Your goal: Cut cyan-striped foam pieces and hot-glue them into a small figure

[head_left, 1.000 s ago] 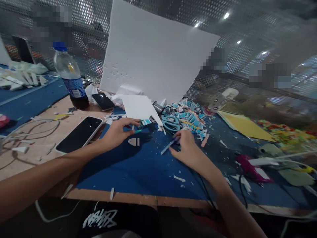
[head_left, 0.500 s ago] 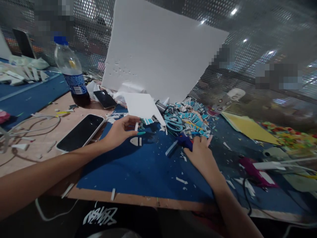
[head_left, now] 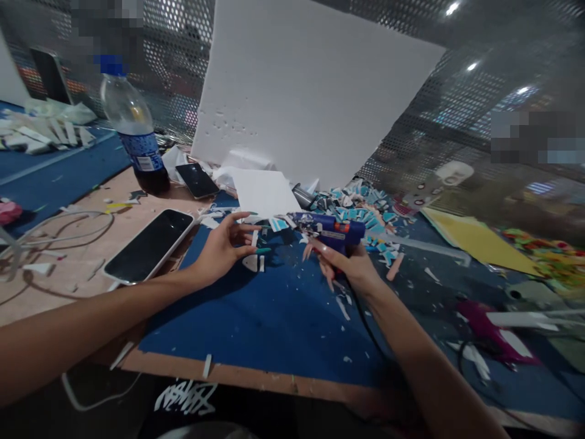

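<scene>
My right hand (head_left: 345, 262) is wrapped round the handle of a blue hot glue gun (head_left: 331, 230). Its nozzle points left toward my left hand, and a clear glue stick (head_left: 420, 245) sticks out behind it. The fingers of my left hand (head_left: 228, 247) are curled around a small white strip (head_left: 255, 238), partly hidden by them. A blue-and-white striped piece (head_left: 278, 224) shows just past its fingertips; I cannot tell if it is held. Beneath the thumb a small rounded white piece (head_left: 250, 263) lies on the blue mat (head_left: 274, 323).
Behind the hands are a white sheet (head_left: 262, 190) and a heap of blue and white scraps (head_left: 361, 204). On the left are a phone (head_left: 150, 247), another phone (head_left: 196, 180) and a bottle (head_left: 141, 140). A purple glue gun (head_left: 496, 335) and yellow sheets (head_left: 484, 241) are at right.
My right hand has lifted the blue glue gun off the mat and turned its nozzle left toward my left hand. The left hand stays nearly in place. The view has shifted slightly.
</scene>
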Motion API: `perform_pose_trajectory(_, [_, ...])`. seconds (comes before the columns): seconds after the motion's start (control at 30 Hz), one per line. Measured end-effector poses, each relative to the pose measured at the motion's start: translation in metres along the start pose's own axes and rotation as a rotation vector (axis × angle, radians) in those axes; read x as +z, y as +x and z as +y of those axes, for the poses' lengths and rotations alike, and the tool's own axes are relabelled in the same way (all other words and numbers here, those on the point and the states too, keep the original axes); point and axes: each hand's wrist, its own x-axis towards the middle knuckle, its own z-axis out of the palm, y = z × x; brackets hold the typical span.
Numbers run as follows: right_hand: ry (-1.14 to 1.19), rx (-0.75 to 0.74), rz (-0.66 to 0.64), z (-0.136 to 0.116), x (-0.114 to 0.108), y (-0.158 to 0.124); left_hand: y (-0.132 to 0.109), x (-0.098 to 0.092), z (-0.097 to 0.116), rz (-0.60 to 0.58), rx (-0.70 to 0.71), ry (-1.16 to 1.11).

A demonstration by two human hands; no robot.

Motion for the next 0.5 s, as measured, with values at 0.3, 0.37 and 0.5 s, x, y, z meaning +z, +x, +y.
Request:
perform_pose_trajectory(0.3, [-0.002,0.147,-0.095,0.016,0.011,-0.012,-0.005,0.004,0.012,-0.004,-0.033,0.116])
perform_pose_trajectory(0.37, [-0.018,0.155,-0.122,0.012,0.012,-0.012,-0.005,0.004,0.012,-0.003,-0.031,0.121])
perform_pose_trajectory(0.5, [-0.028,0.133,-0.157,0.01,0.016,-0.011,-0.005,0.002,0.009,-0.013,-0.027,0.151])
